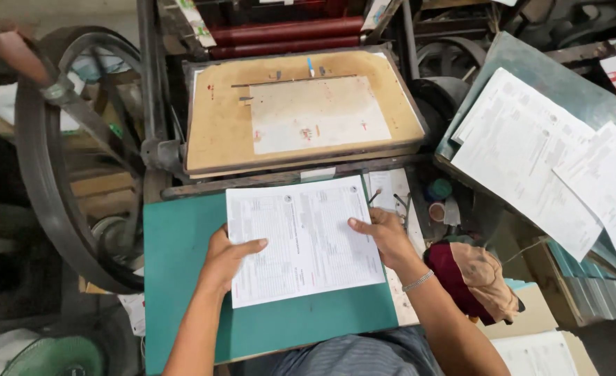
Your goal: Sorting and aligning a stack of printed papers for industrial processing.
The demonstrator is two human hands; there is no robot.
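Observation:
A stack of white printed sheets (301, 237) lies on a green board (183, 251) in front of me. My left hand (226, 256) holds the stack's left edge, thumb on top of the paper. My right hand (384, 233) presses flat on the stack's right edge, fingers spread; a thin metal bracelet circles that wrist. Beyond the board stands an old printing press with a tan platen (217, 132) carrying a stained white sheet (315, 115).
A large dark flywheel (40, 174) rises at the left. More printed sheets (531, 153) lie on a slanted board at the right. A red and tan cloth (475, 275) sits by my right forearm. Small jars (439, 189) stand beside the press.

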